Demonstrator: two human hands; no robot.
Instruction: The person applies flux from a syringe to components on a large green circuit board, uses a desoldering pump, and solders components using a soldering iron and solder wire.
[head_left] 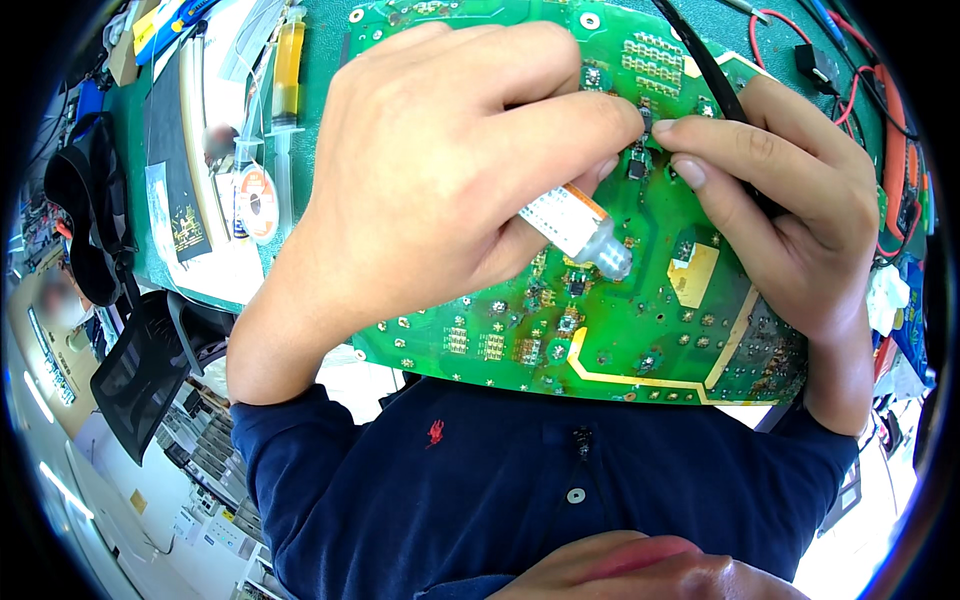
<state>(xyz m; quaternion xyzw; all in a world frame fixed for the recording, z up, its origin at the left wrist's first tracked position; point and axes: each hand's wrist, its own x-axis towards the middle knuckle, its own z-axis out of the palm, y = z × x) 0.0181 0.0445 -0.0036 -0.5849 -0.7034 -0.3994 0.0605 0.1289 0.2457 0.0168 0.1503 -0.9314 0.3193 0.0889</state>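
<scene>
A green circuit board [640,360] with many small soldered parts and darkened patches spans the middle, close against my shirt. My left hand [450,150] is closed over its upper middle, holding a white-and-orange tube [565,222] with a translucent cap pointing down-right; its index fingertip is near small dark components [637,165] on the board. My right hand [780,200] is curled at the board's right, index tip beside those components and thumb just below, with a thin black cable-like item [712,70] running into its grip. What lies between the fingertips is hard to make out.
On the green mat [133,230] at upper left lie a yellow syringe [288,65], a spool [256,200] and papers [230,270]. Red and black leads [850,95] and orange tools [890,160] are at right. A black chair [135,360] is at lower left.
</scene>
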